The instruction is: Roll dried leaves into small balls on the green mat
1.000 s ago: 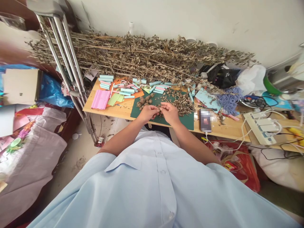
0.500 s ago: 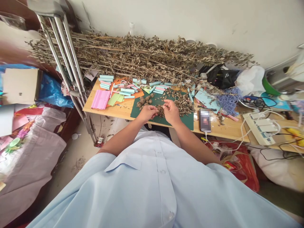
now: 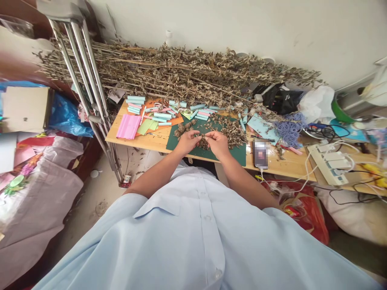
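Observation:
Over the dark green mat (image 3: pixel 237 158), my left hand (image 3: pixel 188 143) is closed, thumb and fingers pinched together on something too small to make out. My right hand (image 3: pixel 218 144) faces it a short way to the right, its fingertips also pinched, and what they hold is hidden. Between and just behind the fingertips lie dried leaf bits. Brown clumped balls (image 3: pixel 181 128) rest on the mat just behind my left hand. A heap of crumbled dried leaves (image 3: pixel 235 133) spreads behind and to the right of my right hand.
Dried stalks (image 3: pixel 181 70) lie along the back. Blue paper rolls (image 3: pixel 162 115) and pink paper (image 3: pixel 128 126) are at the left. A phone (image 3: pixel 260 154), purple yarn (image 3: pixel 290 129) and a power strip (image 3: pixel 328 163) are at the right. Crutches (image 3: pixel 81 60) stand at the left.
My right hand has lowered slightly and its fingers have come closer to the left fingertips. My left hand's fingers have shifted a little, while staying in nearly the same place.

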### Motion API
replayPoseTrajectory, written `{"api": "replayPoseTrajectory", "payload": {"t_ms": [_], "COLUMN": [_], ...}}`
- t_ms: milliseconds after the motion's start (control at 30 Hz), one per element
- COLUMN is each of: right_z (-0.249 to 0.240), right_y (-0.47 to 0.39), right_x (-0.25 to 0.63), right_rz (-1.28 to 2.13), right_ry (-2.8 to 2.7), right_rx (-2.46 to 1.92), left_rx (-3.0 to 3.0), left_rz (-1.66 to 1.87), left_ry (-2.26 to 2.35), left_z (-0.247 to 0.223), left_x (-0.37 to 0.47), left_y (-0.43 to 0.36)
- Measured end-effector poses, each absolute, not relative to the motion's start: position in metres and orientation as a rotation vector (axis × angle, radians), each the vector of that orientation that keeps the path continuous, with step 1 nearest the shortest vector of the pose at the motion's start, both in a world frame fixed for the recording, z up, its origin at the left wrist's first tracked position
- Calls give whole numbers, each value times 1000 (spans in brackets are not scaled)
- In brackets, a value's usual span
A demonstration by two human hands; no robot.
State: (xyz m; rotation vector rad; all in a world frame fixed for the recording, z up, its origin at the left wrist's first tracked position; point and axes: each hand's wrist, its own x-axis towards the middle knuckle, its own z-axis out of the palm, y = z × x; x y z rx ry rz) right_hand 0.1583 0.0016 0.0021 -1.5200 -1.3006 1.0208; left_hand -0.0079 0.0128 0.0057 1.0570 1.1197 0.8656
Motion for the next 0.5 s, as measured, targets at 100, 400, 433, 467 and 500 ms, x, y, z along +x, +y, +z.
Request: {"api": "replayPoseTrajectory", "payload": {"t_ms": [100,400,433,467,500], "right_z": [3,6,6,6,6], "right_y": [1,-2,-3,-3,-3], "right_x": [157,153,153,153,154], "right_rz": [1030,1104,1116,1126,1132], "right_ry": [-1288,-1344,-1343,-1341,-1337], "right_rx": [-1500,-1498,-1496,-1492,-1489], "left_rx": [1049,1296,1336,1368,1393], "left_rz": [855,901,902,903,905], "left_ry": [1067,1174,1190,1198,1204], "left_z": [6,2,2,2,3], "left_x": [-7,-6,-6,-6,-6], "left_y": [12,10,11,11,11]}}
